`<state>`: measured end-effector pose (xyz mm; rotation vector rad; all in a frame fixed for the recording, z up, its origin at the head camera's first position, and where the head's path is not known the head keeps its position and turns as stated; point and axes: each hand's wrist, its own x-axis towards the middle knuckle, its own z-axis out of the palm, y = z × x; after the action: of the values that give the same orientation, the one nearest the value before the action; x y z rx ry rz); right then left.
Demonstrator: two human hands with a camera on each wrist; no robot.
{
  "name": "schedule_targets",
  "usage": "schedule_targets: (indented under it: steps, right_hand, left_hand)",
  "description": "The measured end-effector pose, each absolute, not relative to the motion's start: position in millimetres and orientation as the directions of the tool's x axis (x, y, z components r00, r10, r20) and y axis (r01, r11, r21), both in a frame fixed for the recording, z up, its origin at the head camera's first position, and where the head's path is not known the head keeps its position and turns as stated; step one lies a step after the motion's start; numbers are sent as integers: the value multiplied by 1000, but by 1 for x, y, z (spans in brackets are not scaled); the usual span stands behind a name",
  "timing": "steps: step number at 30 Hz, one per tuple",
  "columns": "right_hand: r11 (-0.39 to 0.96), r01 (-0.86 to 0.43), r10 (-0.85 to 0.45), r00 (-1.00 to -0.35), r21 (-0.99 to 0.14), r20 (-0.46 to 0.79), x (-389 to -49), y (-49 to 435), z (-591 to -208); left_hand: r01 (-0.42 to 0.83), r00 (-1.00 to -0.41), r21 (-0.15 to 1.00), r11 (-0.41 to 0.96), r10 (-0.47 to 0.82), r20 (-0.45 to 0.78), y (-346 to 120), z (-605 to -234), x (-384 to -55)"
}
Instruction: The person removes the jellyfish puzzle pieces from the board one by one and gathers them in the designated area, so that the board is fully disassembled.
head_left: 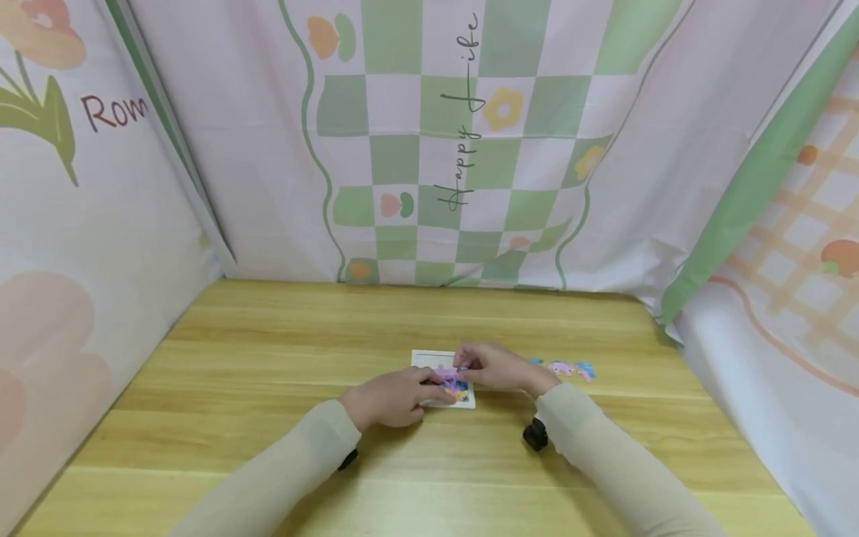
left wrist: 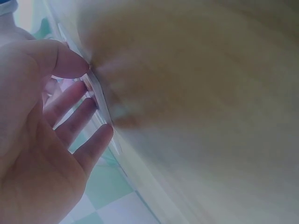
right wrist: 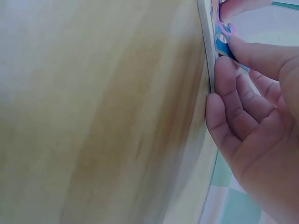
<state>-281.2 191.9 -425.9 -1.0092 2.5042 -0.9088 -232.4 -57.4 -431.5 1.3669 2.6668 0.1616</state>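
A small puzzle board [head_left: 424, 360] with a pale rim lies on the wooden table, partly covered by both hands. Pink, blue and orange picture pieces [head_left: 460, 395] fill its lower right area. My left hand [head_left: 396, 397] rests over the board's left side, its fingers extended across the picture. In the left wrist view, the thumb and fingertips [left wrist: 106, 133] lie along the board's edge. At the board's right side, my right hand [head_left: 498, 366] pinches a blue and pink puzzle piece [right wrist: 224, 47] between thumb and fingers, right over the picture.
Several loose puzzle pieces [head_left: 561, 368] lie on the table [head_left: 282, 328] just right of my right hand. Patterned cloth [head_left: 443, 164] hangs behind the table and along both sides. A black wrist device [head_left: 535, 434] sits under the right sleeve.
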Motion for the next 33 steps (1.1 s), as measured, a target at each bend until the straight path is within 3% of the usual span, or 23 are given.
schedule_targets:
  steps: [12,20,33]
  right_hand:
    - [549,-436,-682,-727,-713,-81,-288,217,-424]
    - [591,-369,-619,-778,-717,-110,-282,262,-418]
    - [648,-286,-498,-861,-705,-108,-262,349,-415]
  left_hand:
    - [801,-574,167,575,817,-59,-59,-430,-233]
    - [766,-609,182,616,787,-102,-58,-431,-232]
    - [785,-593,181,593,803,-58,-60,-431,-229]
